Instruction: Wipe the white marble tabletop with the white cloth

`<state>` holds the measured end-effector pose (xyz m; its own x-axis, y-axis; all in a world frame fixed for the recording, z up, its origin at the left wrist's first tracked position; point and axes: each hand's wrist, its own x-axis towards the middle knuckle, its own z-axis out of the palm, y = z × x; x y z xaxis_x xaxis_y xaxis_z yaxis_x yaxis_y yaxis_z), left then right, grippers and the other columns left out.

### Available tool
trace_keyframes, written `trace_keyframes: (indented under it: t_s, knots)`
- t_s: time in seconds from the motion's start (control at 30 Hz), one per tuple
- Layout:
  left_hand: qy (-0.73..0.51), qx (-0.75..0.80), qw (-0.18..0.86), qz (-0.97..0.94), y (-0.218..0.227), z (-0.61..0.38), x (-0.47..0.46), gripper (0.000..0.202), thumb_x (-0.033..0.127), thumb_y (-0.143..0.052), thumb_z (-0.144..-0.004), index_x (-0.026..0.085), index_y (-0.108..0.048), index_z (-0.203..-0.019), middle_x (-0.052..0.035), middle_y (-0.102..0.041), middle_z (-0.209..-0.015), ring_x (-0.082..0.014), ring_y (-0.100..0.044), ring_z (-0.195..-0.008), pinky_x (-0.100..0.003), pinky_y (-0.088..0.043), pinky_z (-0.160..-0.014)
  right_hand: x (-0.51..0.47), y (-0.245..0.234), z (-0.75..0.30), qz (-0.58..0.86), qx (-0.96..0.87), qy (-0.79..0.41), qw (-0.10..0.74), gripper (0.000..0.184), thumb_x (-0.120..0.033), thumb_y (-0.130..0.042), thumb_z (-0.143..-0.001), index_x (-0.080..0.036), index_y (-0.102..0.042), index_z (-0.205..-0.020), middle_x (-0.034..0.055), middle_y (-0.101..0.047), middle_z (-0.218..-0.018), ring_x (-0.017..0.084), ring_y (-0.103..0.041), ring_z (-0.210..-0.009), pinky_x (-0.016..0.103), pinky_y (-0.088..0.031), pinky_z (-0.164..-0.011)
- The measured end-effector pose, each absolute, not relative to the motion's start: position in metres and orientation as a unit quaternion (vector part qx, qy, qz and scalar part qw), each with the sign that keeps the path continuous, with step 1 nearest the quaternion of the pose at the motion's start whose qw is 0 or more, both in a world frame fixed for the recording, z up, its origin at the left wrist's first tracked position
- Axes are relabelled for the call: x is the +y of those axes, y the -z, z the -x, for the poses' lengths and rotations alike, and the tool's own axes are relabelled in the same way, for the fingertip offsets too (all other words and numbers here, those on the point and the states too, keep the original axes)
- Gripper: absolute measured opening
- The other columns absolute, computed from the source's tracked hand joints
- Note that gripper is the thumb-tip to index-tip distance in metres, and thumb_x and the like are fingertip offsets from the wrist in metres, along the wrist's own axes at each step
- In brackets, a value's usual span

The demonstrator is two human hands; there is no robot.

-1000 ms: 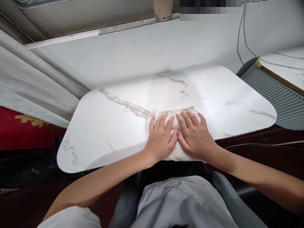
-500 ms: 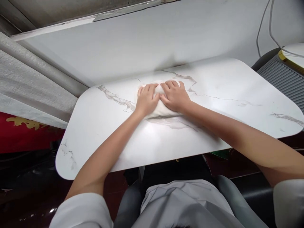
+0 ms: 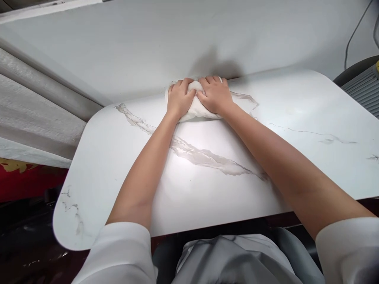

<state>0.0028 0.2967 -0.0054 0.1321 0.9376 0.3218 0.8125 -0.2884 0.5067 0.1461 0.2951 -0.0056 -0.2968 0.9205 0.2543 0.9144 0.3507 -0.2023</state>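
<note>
My left hand [image 3: 180, 97] and right hand [image 3: 216, 95], spread on white cloth [image 3: 197, 108] | bench [image 3: 100, 161] far edge | I'd press evenly, palms flat!

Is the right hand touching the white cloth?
Touching. The head view shows the right hand laid palm-down over the white cloth, with no gap between them.

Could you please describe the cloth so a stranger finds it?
Look at the white, brown-veined table with rounded corners. At its far edge, the left hand and right hand rest side by side. Under both lies the white, fluffy cloth, its soft, bunched surface unlike the smooth table.
</note>
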Motion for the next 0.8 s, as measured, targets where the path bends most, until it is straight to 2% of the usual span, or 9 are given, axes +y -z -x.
trace_keyframes:
  t_s: [0.23, 0.37, 0.5, 0.6, 0.8]
  knots:
    - [-0.289, 0.602, 0.107, -0.737, 0.008, -0.004, 0.303, 0.03, 0.022, -0.045, -0.092, 0.028, -0.058, -0.118, -0.0028, -0.064, -0.123, -0.0226, -0.052, -0.123, -0.044, -0.03, -0.117, 0.319, 0.02, -0.146, 0.562, -0.798, -0.004, 0.217, 0.062, -0.058, -0.012, -0.097, -0.022, -0.054, -0.126, 0.0175, -0.056, -0.125, 0.034, -0.04, -0.113, 0.054, -0.027, -0.1]
    - [-0.278, 0.602, 0.093, -0.743, 0.009, -0.005, 0.298, 0.037, 0.017, -0.043, -0.092, 0.021, -0.058, -0.125, -0.0085, -0.063, -0.128, -0.0239, -0.052, -0.126, -0.044, -0.028, -0.117, 0.311, 0.021, -0.146, 0.56, -0.804, 0.01, 0.197, 0.055, -0.045, -0.015, -0.101, -0.016, -0.052, -0.129, 0.0182, -0.054, -0.129, 0.033, -0.041, -0.118, 0.055, -0.026, -0.103]
    - [-0.27, 0.597, 0.095, -0.749, 0.009, -0.002, 0.284, 0.035, 0.019, -0.044, -0.094, 0.024, -0.057, -0.126, -0.0069, -0.063, -0.131, -0.0245, -0.049, -0.133, -0.043, -0.023, -0.119, 0.288, 0.017, -0.146, 0.558, -0.811, 0.019, 0.175, 0.048, -0.031, -0.019, -0.101, -0.011, -0.05, -0.132, 0.0189, -0.051, -0.135, 0.033, -0.041, -0.126, 0.056, -0.023, -0.107]
    - [-0.253, 0.6, 0.097, -0.753, 0.009, -0.001, 0.264, 0.037, 0.021, -0.042, -0.097, 0.025, -0.055, -0.131, -0.0063, -0.058, -0.139, -0.023, -0.045, -0.138, -0.043, -0.018, -0.122, 0.266, 0.016, -0.147, 0.546, -0.817, 0.017, 0.185, 0.047, -0.028, -0.021, -0.1, -0.01, -0.049, -0.133, 0.0188, -0.051, -0.136, 0.033, -0.041, -0.127, 0.058, -0.021, -0.109]
    - [-0.226, 0.602, 0.09, -0.76, 0.006, 0.0, 0.203, 0.042, 0.022, -0.039, -0.098, 0.022, -0.05, -0.138, -0.007, -0.055, -0.143, -0.0202, -0.045, -0.137, -0.044, -0.019, -0.122, 0.208, 0.011, -0.147, 0.541, -0.824, 0.004, 0.167, 0.047, -0.025, -0.03, -0.096, -0.008, -0.05, -0.135, 0.0199, -0.049, -0.138, 0.034, -0.04, -0.129, 0.059, -0.019, -0.111]
